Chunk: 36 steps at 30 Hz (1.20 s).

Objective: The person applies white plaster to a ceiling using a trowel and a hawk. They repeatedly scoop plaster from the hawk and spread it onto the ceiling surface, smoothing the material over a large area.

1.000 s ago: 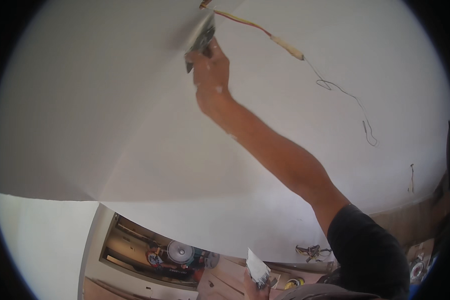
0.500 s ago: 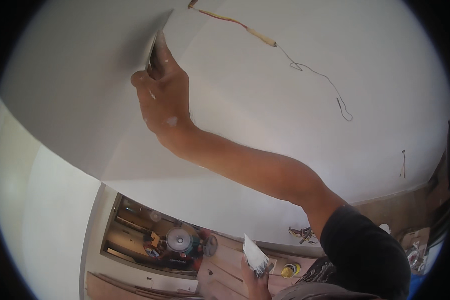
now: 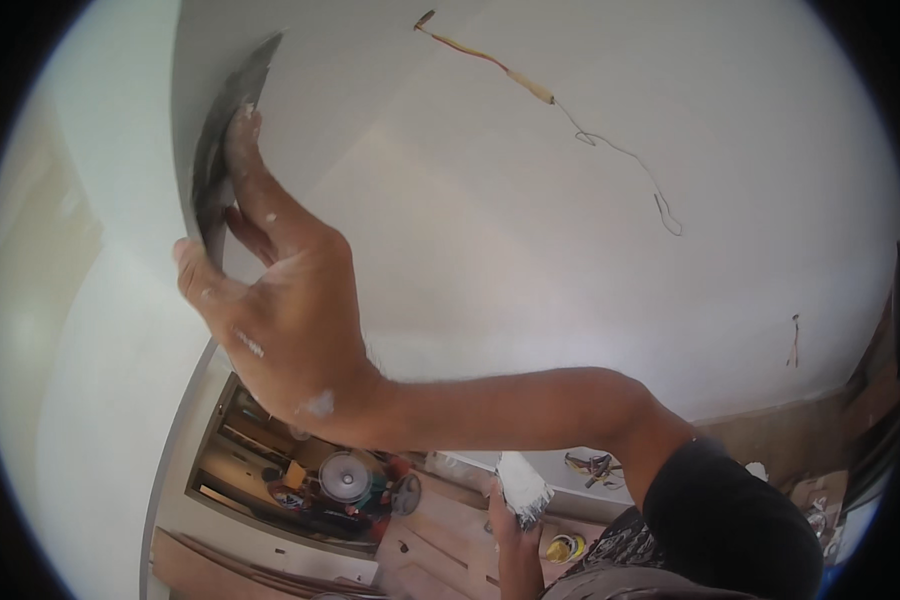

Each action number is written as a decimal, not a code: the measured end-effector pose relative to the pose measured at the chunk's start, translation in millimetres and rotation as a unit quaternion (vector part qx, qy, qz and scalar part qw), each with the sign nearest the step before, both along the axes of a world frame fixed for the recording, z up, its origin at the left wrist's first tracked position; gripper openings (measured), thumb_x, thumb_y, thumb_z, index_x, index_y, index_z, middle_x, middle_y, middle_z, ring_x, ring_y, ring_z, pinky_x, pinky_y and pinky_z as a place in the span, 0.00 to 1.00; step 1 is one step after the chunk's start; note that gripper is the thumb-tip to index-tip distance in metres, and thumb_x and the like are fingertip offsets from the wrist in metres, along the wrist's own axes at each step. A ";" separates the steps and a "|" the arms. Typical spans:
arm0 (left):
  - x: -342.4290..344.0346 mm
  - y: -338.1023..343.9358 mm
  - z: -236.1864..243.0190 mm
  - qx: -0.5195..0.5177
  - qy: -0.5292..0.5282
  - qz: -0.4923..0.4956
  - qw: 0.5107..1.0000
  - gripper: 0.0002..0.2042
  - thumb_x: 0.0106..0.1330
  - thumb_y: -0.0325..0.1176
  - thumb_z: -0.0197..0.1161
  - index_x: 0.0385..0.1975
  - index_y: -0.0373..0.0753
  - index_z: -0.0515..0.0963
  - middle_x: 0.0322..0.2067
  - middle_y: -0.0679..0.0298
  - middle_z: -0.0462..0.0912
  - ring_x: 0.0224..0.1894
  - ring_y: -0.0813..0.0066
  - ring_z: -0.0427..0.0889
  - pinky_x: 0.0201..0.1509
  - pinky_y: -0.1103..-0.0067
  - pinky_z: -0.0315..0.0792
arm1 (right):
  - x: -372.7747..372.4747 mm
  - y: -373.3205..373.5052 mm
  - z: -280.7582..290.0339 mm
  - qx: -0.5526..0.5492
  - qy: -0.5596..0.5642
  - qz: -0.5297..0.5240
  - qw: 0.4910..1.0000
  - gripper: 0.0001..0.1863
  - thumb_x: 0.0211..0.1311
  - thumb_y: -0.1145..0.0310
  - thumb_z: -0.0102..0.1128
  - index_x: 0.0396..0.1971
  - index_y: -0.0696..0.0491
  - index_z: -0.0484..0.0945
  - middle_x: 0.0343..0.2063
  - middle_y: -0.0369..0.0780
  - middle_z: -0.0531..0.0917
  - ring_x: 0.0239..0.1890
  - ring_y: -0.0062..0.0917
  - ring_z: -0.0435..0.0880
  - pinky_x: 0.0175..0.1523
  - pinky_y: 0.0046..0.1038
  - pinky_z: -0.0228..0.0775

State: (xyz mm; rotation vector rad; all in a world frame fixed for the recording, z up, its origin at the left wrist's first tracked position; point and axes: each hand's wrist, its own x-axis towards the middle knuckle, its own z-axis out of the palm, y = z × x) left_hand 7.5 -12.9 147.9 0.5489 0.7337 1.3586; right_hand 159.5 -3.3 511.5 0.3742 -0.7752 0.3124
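Observation:
My right hand [image 3: 285, 300], spotted with white material, grips a wide, dark-edged metal scraper [image 3: 218, 150] up at the left, its long edge against the pale surface where the white ceiling [image 3: 450, 220] meets a white wall [image 3: 100, 280]. The fingertips press on the back of the blade. Low in the picture, below my raised forearm, my left hand [image 3: 513, 540] is closed round a second scraper [image 3: 520, 485] thickly coated with white paste. The lower part of that tool is hidden by the fingers.
Wires with a pale sleeve [image 3: 530, 85] hang from the ceiling, others [image 3: 795, 340] at right. Below are an opening [image 3: 225, 450] showing a round fan [image 3: 345, 477] among jumbled items, boards [image 3: 200, 570], a tangle of fittings [image 3: 590, 467] and a yellow container [image 3: 564, 548].
My right hand and its scraper have swept left and down in the picture toward the wall corner. My left hand, still holding the coated scraper, sits slightly higher in the view.

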 end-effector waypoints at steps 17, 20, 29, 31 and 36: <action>15.8 32.4 53.9 0.051 -0.130 -0.005 0.990 0.11 0.72 0.39 0.47 0.42 0.40 0.72 0.31 0.69 0.80 0.28 0.78 0.82 0.26 0.81 0.78 | 16.4 20.0 -190.6 -0.167 -0.410 -0.242 0.863 0.22 0.53 0.82 0.59 0.50 0.51 0.77 0.51 0.41 0.80 0.50 0.33 0.82 0.51 0.30 0.79; -5.4 76.4 13.9 -0.014 -0.270 -0.057 0.961 0.16 0.71 0.43 0.47 0.50 0.40 0.71 0.42 0.62 0.79 0.40 0.67 0.82 0.39 0.71 0.79 | 29.0 11.2 -229.9 -0.123 -0.526 -0.313 0.781 0.23 0.53 0.80 0.60 0.50 0.46 0.78 0.54 0.39 0.79 0.52 0.30 0.81 0.47 0.29 0.80; 4.3 93.9 44.9 0.060 -0.135 -0.072 0.986 0.24 0.72 0.48 0.43 0.58 0.38 0.67 0.51 0.57 0.75 0.51 0.63 0.77 0.52 0.68 0.74 | 46.7 49.5 -256.9 -0.017 -0.695 -0.425 0.579 0.21 0.58 0.69 0.59 0.52 0.36 0.76 0.59 0.31 0.74 0.60 0.28 0.74 0.40 0.18 0.82; 1.3 101.9 43.8 0.022 -0.085 -0.080 0.993 0.24 0.72 0.49 0.43 0.59 0.37 0.66 0.51 0.57 0.75 0.51 0.63 0.76 0.53 0.67 0.72 | 38.9 53.5 -257.1 0.012 -0.681 -0.395 0.617 0.22 0.59 0.70 0.57 0.53 0.35 0.75 0.60 0.32 0.73 0.61 0.29 0.72 0.43 0.21 0.82; 8.6 101.7 62.9 -0.011 -0.107 -0.079 0.991 0.23 0.73 0.48 0.42 0.57 0.37 0.68 0.46 0.60 0.75 0.46 0.67 0.76 0.48 0.71 0.72 | 70.3 101.2 -274.9 -0.118 -0.734 -0.492 0.452 0.27 0.60 0.73 0.55 0.58 0.33 0.71 0.62 0.30 0.70 0.61 0.27 0.73 0.45 0.28 0.81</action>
